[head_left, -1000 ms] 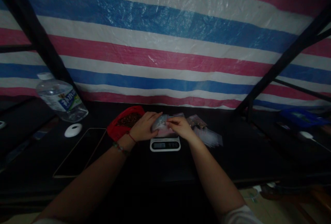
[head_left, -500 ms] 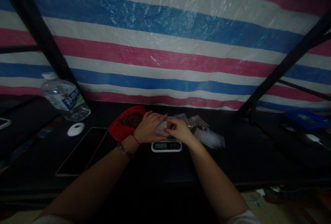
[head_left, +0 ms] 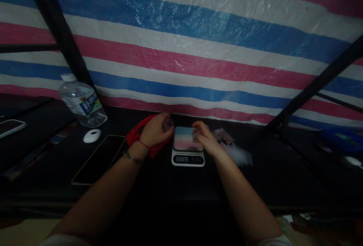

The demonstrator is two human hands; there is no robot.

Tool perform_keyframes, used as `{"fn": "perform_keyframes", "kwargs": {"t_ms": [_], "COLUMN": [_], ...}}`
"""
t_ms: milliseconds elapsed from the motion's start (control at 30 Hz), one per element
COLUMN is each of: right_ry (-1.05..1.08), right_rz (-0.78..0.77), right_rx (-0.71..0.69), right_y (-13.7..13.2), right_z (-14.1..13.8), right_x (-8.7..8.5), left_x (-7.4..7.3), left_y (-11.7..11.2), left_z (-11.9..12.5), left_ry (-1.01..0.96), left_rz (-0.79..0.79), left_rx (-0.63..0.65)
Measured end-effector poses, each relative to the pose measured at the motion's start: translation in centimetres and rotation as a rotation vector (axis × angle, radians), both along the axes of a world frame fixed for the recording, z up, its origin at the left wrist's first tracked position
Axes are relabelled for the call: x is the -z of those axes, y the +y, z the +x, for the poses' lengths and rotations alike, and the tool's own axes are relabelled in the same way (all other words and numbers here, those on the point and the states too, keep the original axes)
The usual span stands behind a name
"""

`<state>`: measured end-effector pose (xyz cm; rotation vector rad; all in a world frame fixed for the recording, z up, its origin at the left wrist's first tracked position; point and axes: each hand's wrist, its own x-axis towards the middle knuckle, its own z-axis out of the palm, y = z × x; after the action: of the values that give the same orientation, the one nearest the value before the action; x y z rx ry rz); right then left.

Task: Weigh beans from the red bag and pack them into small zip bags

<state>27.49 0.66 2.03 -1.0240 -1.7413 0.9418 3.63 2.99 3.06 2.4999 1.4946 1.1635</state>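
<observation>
The one view looks out from the person's head, forward and steeply down along both forearms (head_left: 241, 189), which enter from below. It stands well back, so the left hand (head_left: 154, 134) and the right hand (head_left: 208, 140) show small beneath the middle, with the scale (head_left: 188, 161) between them. Its wide sweep takes in the bottle (head_left: 85, 106) left of the left hand and the striped sheet (head_left: 181, 53) beyond both; the table's (head_left: 261, 185) near edge, in this gloom, seems to lie nearer the camera than the hands.
</observation>
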Motion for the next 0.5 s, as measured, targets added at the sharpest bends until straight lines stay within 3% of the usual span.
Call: {"fn": "perform_keyframes", "kwargs": {"t_ms": [133, 267, 400, 500], "right_ry": [-0.105, -0.179, -0.4, -0.73], "right_rz": [-0.01, -0.017, 0.108, 0.262], "right_rx": [0.019, -0.006, -0.128, -0.145], "right_y": [0.7, 2.4, 4.4, 5.6], "right_z": [-1.8, -4.6, -7.2, -8.8], "right_x": [-1.1, -1.4, -1.3, -1.3], "left_x": [-1.9, -3.0, -2.5, -1.3], "left_y": [1.1, 0.1, -2.3, -3.4], "left_z": [-4.3, -7.2, -8.6, -9.4], "left_ry": [0.032, 0.125, 0.188, 0.179], "left_rz": [-0.172, -0.389, -0.5, -0.608], "left_rx": [-0.291, -0.402, -0.452, -0.452]}}
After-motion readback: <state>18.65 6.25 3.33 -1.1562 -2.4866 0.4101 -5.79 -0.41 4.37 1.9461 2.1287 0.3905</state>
